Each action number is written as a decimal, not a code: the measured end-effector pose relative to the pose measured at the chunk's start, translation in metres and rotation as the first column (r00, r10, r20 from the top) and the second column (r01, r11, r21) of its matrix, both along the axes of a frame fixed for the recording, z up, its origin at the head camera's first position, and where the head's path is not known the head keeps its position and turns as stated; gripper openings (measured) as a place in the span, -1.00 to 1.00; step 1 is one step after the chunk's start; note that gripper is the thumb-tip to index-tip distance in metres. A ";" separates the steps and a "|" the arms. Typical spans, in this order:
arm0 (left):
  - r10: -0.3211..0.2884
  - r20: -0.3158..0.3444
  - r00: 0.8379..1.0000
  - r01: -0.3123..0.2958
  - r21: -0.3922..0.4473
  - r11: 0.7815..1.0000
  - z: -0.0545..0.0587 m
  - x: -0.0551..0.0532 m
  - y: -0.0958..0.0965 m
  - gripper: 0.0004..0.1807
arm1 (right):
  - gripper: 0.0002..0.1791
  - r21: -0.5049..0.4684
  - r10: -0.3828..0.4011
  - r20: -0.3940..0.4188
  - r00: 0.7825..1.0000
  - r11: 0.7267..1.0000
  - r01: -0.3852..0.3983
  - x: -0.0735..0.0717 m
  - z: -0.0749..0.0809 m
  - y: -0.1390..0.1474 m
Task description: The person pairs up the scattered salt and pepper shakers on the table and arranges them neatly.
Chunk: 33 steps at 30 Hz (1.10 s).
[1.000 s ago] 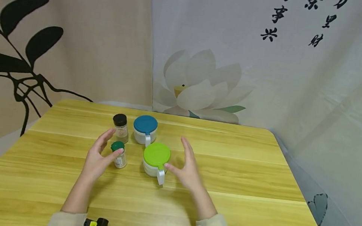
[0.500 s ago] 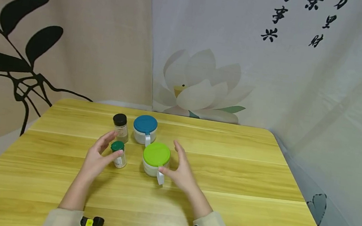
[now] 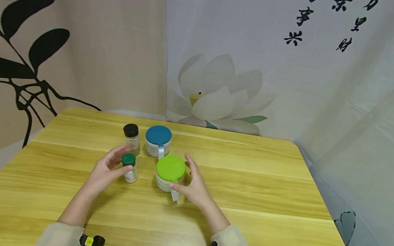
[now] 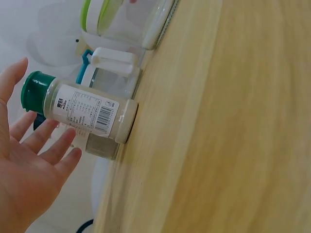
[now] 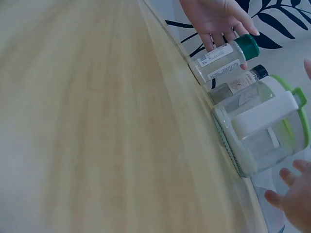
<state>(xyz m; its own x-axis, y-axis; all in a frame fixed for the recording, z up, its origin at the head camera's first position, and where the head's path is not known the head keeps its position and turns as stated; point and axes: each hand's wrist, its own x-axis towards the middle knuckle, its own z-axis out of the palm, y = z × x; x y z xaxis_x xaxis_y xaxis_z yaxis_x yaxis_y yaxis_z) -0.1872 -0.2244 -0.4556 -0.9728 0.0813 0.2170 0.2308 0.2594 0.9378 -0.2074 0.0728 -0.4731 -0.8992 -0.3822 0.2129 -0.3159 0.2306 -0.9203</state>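
On the table, a clear seasoning shaker with a green cap (image 3: 131, 175) and a white label stands upright. My left hand (image 3: 104, 172) is spread beside it, thumb and fingers on either side; the left wrist view shows the fingers (image 4: 60, 145) straight and apart around the shaker (image 4: 85, 108). To the right stands a glass seasoning jar with a lime-green lid (image 3: 170, 168) and a white handle (image 5: 265, 115). My right hand (image 3: 194, 186) curves loosely around its right side, thumb in front near the handle, fingers behind. In the right wrist view the fingers (image 5: 287, 176) stand apart from the glass.
Behind the shaker is a black-capped bottle (image 3: 131, 131). A similar jar with a blue lid (image 3: 158, 135) stands behind the green-lidded one. The wooden table (image 3: 267, 181) ends at a printed cloth backdrop (image 3: 223, 89).
My right hand has moved left, bringing its thumb and fingers around the green-lidded jar. My left hand has edged closer around the green-capped shaker, its forearm swinging left. The containers have not moved.
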 end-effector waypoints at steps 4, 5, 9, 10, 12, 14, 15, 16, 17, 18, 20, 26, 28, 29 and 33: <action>-0.009 0.027 1.000 0.009 0.001 1.000 -0.001 0.000 -0.002 -0.22 | 0.10 -0.007 0.056 0.009 0.998 0.998 -0.056 -0.004 0.000 0.001; -0.012 0.030 0.999 0.012 0.002 1.000 -0.002 0.000 -0.003 -0.22 | 0.10 -0.007 0.069 0.020 0.997 0.998 -0.069 -0.005 0.000 0.001; -0.027 0.026 0.999 0.027 0.021 0.999 -0.003 -0.001 -0.005 -0.24 | 0.09 -0.019 0.117 0.067 0.991 0.993 -0.116 -0.010 0.002 0.001; -0.031 0.023 0.999 0.030 0.028 0.999 -0.004 -0.001 -0.005 -0.24 | 0.09 -0.020 0.124 0.076 0.989 0.992 -0.123 -0.011 0.002 0.001; -0.036 0.021 0.999 0.036 0.039 0.999 -0.005 -0.001 -0.006 -0.26 | 0.10 -0.021 0.131 0.089 0.987 0.991 -0.130 -0.013 0.001 0.001; -0.040 0.026 0.999 0.039 0.047 0.998 -0.005 -0.002 -0.006 -0.26 | 0.10 -0.019 0.127 0.092 0.988 0.992 -0.126 -0.015 -0.001 0.001; -0.040 0.032 0.999 0.038 0.048 0.998 -0.006 -0.002 -0.007 -0.25 | 0.10 -0.017 0.128 0.089 0.988 0.992 -0.127 -0.015 -0.003 0.001; -0.039 0.041 0.998 0.037 0.049 0.998 -0.006 -0.002 -0.006 -0.25 | 0.10 -0.018 0.131 0.083 0.988 0.991 -0.130 -0.016 -0.004 0.001; -0.039 0.051 0.998 0.036 0.049 0.998 -0.006 -0.003 -0.006 -0.25 | 0.10 -0.016 0.134 0.081 0.988 0.991 -0.133 -0.017 -0.005 0.001; -0.038 0.061 0.997 0.035 0.043 0.998 -0.006 -0.003 -0.006 -0.24 | 0.11 -0.016 0.139 0.079 0.987 0.990 -0.138 -0.018 -0.006 0.001; -0.033 0.080 0.996 0.031 0.032 0.999 -0.006 -0.004 -0.006 -0.24 | 0.13 -0.024 0.155 0.073 0.985 0.988 -0.154 -0.020 -0.008 0.001; -0.024 0.112 0.993 0.023 0.005 1.000 -0.007 -0.005 -0.006 -0.23 | 0.17 -0.063 0.211 0.088 0.973 0.976 -0.206 -0.023 -0.008 0.001; -0.027 0.115 0.993 0.026 0.007 1.000 -0.007 -0.006 -0.006 -0.23 | 0.18 -0.065 0.224 0.094 0.970 0.974 -0.219 -0.024 -0.007 0.001; -0.029 0.115 0.993 0.028 0.008 1.000 -0.007 -0.006 -0.005 -0.24 | 0.19 -0.061 0.228 0.097 0.969 0.973 -0.223 -0.024 -0.006 0.001; -0.040 0.115 0.993 0.038 0.024 0.999 -0.006 -0.006 -0.004 -0.24 | 0.19 -0.061 0.245 0.110 0.963 0.969 -0.240 -0.026 -0.006 0.001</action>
<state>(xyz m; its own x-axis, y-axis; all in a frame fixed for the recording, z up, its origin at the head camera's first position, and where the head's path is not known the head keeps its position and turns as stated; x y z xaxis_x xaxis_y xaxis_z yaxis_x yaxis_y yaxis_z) -0.1928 -0.2283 -0.4620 -0.9876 0.1162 0.1052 0.1300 0.2320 0.9640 -0.2337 0.0735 -0.4795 -0.8003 -0.5840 0.1360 -0.2481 0.1160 -0.9618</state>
